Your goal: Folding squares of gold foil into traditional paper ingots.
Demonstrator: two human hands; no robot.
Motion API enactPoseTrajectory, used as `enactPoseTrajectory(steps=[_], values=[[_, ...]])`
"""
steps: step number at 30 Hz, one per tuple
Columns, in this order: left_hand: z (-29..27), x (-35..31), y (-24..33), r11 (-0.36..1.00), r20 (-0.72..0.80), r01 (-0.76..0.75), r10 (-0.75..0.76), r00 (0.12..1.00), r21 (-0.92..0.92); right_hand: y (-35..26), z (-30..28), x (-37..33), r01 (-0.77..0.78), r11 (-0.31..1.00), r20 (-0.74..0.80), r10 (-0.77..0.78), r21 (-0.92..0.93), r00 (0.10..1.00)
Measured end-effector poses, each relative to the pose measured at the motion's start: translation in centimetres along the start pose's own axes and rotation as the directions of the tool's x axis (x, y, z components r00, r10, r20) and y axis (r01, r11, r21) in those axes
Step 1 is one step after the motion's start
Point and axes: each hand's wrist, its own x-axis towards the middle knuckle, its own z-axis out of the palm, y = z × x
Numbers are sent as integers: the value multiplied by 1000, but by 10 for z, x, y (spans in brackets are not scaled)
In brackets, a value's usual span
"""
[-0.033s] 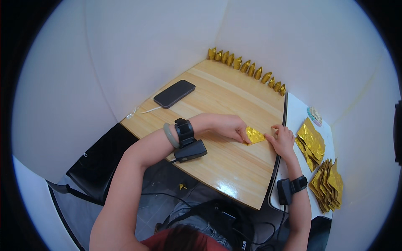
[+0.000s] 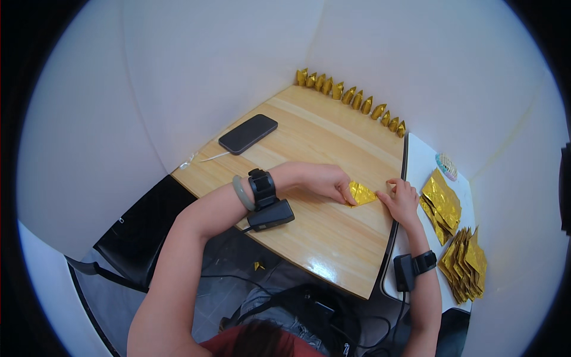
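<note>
A piece of gold foil paper point(image 2: 362, 194), folded to a triangle, lies on the wooden tabletop between my hands. My left hand point(image 2: 327, 181) is closed in a pinch on its left end, with the fingertips pressed low against the table. At the opposite side, the thumb of my right hand point(image 2: 402, 203) presses on the pointed right corner, its other fingers bent close by. A black strap device point(image 2: 262, 188) and a pale bangle point(image 2: 242, 192) are on my left wrist. Another black strap device point(image 2: 424, 262) is on my right wrist.
Several folded gold foil pieces point(image 2: 357, 99) stand along the table's back edge. A black phone point(image 2: 248, 134) with a white cable lies at left. On the white table point(image 2: 419, 156) at right are two stacks of gold foil sheets point(image 2: 443, 199) and a small pale-and-teal object point(image 2: 447, 166). Cables hang below.
</note>
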Motion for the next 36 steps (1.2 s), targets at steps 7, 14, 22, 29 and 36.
enactPoseTrajectory(steps=[7,14,22,29,36], values=[[4,0,-6,999,-46,-38,38,998,-2,-2,-4,4,169,951,-111,-145,259,983],[-4,-1,7,993,-33,65,-62,998,102,-30,-15,-4,191,924,111,-240,332,964],[-1,-2,-4,981,-247,170,-142,958,96,-34,-24,-5,-64,954,245,-10,294,969],[-4,3,-3,934,-157,311,-338,928,-173,-31,-23,-5,-69,842,179,-33,535,983],[-4,3,0,983,-629,84,38,777,162,-29,-25,-2,203,721,-164,-125,662,979]])
